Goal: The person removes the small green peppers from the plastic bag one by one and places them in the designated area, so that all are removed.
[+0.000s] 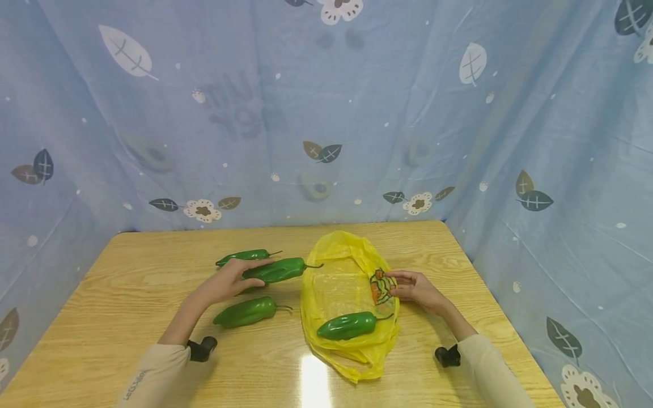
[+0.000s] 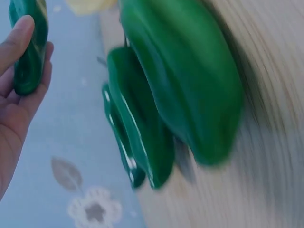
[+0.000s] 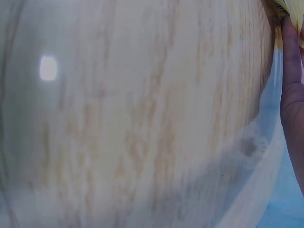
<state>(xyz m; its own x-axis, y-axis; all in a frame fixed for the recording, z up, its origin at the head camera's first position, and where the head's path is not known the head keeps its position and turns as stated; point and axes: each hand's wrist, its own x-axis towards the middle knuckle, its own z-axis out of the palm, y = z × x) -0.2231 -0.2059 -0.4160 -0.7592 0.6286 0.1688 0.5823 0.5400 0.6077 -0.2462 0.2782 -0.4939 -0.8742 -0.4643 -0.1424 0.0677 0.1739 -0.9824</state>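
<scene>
My left hand [image 1: 229,280] holds a long green pepper [image 1: 280,270] between thumb and fingers, its stem pointing right toward the bag. In the left wrist view this held pepper [image 2: 31,57] shows at the upper left, raised off the table. A yellow plastic bag [image 1: 334,289] lies spread on the table, with one green pepper [image 1: 348,326] lying on its near part. At the bag's right edge, my right hand [image 1: 418,290] pinches the plastic beside the orange and black print. Its fingertips [image 3: 288,28] show at the top right of the right wrist view.
Left of the bag, a green pepper [image 1: 245,258] lies at the back and another [image 1: 247,311] nearer me. A third, between them, is mostly hidden under the held one in the head view. The wooden table [image 1: 153,266] ends at a blue patterned curtain [image 1: 255,141].
</scene>
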